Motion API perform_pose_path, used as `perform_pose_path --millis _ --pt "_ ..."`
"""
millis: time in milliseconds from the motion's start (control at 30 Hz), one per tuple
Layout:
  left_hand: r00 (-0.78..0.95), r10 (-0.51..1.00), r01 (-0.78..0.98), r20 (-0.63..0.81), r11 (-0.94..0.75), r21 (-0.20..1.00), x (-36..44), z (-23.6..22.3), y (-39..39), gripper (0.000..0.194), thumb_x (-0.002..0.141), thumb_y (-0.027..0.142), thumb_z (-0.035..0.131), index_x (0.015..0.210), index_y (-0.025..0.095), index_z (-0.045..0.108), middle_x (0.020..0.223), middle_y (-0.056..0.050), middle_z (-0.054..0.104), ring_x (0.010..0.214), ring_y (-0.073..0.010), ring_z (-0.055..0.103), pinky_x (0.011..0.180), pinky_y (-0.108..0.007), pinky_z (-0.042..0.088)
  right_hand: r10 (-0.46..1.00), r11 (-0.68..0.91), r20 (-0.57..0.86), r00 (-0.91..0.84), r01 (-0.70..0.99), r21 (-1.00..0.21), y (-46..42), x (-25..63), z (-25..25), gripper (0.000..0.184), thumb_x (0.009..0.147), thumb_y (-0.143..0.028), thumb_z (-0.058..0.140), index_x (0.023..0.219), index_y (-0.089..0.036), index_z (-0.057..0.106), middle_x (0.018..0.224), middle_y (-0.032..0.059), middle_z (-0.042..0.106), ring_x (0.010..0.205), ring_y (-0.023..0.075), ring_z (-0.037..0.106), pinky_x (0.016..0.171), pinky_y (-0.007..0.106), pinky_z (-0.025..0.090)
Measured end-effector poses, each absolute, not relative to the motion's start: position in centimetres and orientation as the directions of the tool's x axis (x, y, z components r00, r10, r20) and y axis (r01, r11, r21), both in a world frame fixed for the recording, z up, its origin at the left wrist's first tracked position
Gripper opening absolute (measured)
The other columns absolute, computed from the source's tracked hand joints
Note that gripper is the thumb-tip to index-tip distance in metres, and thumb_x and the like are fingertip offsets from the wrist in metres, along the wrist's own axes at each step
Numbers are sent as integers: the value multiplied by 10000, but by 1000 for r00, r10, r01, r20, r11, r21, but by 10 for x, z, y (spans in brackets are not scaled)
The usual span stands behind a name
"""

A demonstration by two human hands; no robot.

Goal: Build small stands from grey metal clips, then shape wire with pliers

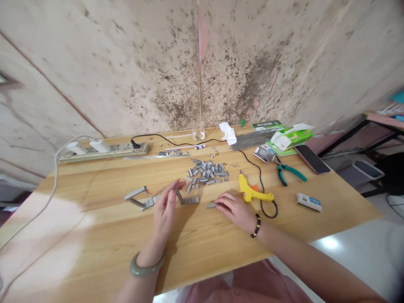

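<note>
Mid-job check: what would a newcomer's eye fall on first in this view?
Probably the bright yellow glue gun, lying on the wooden table just to the right of the person's right hand. Next might come the heap of small grey pieces near the middle of the table, beyond both hands, and the dark-speckled wall rising behind it.

Wooden table [202, 240] with grey pieces [206, 171]

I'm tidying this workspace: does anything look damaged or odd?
Yes: the wall behind the wooden table looks stained, with dark speckles clustered across its middle and pinkish patches. The grey pieces beyond the hands lie in a loose heap, though not plainly spilled.
</note>
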State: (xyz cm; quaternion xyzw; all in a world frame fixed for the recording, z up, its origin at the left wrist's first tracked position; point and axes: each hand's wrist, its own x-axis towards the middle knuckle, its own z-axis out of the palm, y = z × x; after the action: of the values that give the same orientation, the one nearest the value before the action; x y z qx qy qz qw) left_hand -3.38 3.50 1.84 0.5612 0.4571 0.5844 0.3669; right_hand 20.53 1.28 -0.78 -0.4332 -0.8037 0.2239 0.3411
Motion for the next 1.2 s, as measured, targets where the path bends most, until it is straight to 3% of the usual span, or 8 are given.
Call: perform_pose_path --millis 367,467,600,700,833,1000,1100,1200 --pt "-127 949 -62 289 -299 952 -31 15 35 419 892 444 500 1179 159 609 1090 -126 701 1044 -246 643 959 -422 464 943 67 -19 -332 245 -967 24 202 28 263 856 -414 596 991 -191 635 898 41 678 782 159 616 736 316 514" --pt "-138 949 -81 285 -297 951 -32 16 35 417 903 440 481 1182 157 608 1092 -126 698 1038 -244 642 957 -425 461 931 -13 -40 -362 76 -997 30 201 49 314 841 -451 613 1008 -185 627 823 29 657 711 134 595 680 285 501" --pt "-143 955 -78 260 -272 959 -32 18 34 435 902 451 478 1188 150 607 1092 -128 698 1046 -245 635 956 -416 457 827 -269 -161 -539 -129 -954 29 198 63 319 842 -452 626 989 -170 592 989 74 659 683 114 623 613 258 489" --pt "-155 957 -67 246 -259 964 -33 20 33 443 890 466 491 1176 151 616 1067 -122 708 1033 -244 638 954 -415 453 726 -414 -251 -640 -114 -903 16 204 69 303 855 -465 613 904 -176 534 787 42 670 570 109 604 553 250 459" --pt "-146 962 -102 231 -247 964 -32 21 33 451 877 476 508 1165 150 626 1045 -115 715 1009 -239 642 933 -400 458 679 -431 -255 -688 -92 -897 -3 227 87 333 830 -507 633 887 -202 512 596 -36 552 442 85 477 482 242 377" --pt "-143 967 -134 209 -228 965 -30 23 33 451 875 487 505 1144 150 637 1033 -107 720 995 -230 644 926 -382 462 792 -294 -160 -589 -140 -945 -4 250 116 328 813 -549 623 804 -249 491 476 -103 327 356 64 253 418 234 282" --pt "-145 968 -130 206 -225 966 -30 22 33 456 874 492 505 1147 152 636 1041 -112 716 1001 -231 641 940 -390 457 872 -166 -86 -482 -125 -978 10 245 120 303 839 -539 591 846 -253 488 498 -98 337 379 73 282 432 238 287" --pt "-135 970 -161 201 -221 962 -32 18 35 451 878 489 501 1141 151 644 1074 -132 704 1031 -240 633 949 -399 454 899 -42 -64 -433 59 -997 29 225 108 265 881 -471 558 970 -227 505 623 -49 503 484 92 438 492 251 361"
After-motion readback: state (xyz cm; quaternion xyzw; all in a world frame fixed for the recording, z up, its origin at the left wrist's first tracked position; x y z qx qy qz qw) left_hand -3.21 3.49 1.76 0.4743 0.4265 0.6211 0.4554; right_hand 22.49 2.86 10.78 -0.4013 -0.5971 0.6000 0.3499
